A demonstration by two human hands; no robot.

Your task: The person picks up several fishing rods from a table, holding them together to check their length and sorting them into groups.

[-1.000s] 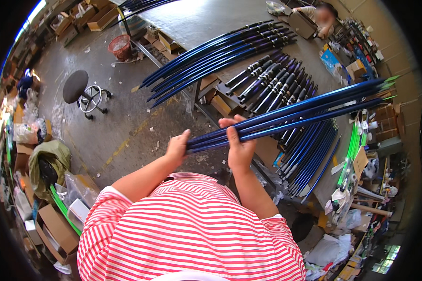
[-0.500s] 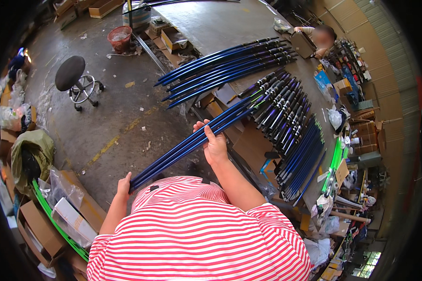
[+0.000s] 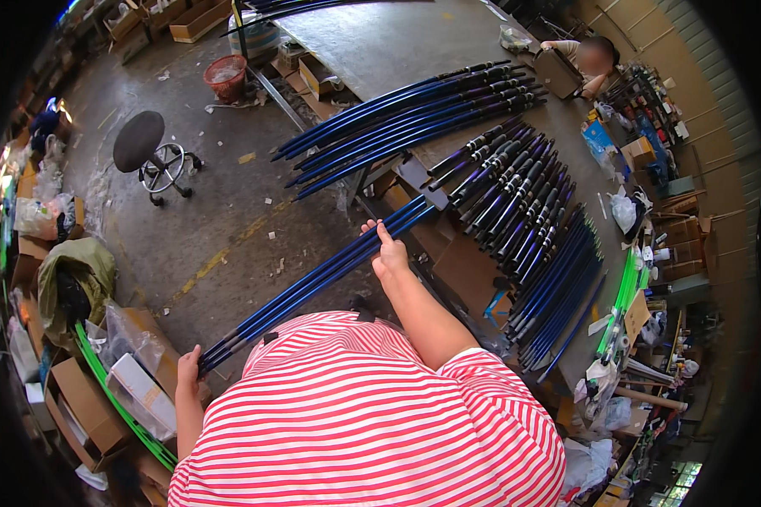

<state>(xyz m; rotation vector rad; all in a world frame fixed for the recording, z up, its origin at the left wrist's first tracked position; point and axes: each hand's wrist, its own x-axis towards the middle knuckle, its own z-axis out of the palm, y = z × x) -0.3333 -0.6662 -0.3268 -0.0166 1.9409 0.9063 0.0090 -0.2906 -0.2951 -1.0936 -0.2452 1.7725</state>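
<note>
Several slim blue fishing rod sections (image 3: 300, 290) lie side by side as a slanting bundle in front of my body. My left hand (image 3: 189, 372) grips the near, darker ends low on the left. Farther up, my right hand (image 3: 389, 255) is closed round the bundle, thumb on the near side and fingertips showing beyond it. The bundle's far ends reach close to a row of fishing rods with dark, ringed handles (image 3: 516, 182) on the workbench. Beyond them lies a fan of longer blue rods (image 3: 406, 118), overhanging the bench edge.
More thin blue rods (image 3: 558, 287) and bright green rods (image 3: 621, 296) lie to the right. A black stool (image 3: 139, 142) and a red basket (image 3: 226, 78) stand on the floor. Cardboard boxes (image 3: 89, 401) are at lower left. Another person (image 3: 588, 63) sits beyond the bench (image 3: 355, 51).
Both hands and the blue rod sections have shifted down and left, my left hand most. The bundle's far ends have drawn back from the ringed handles they overlapped.
</note>
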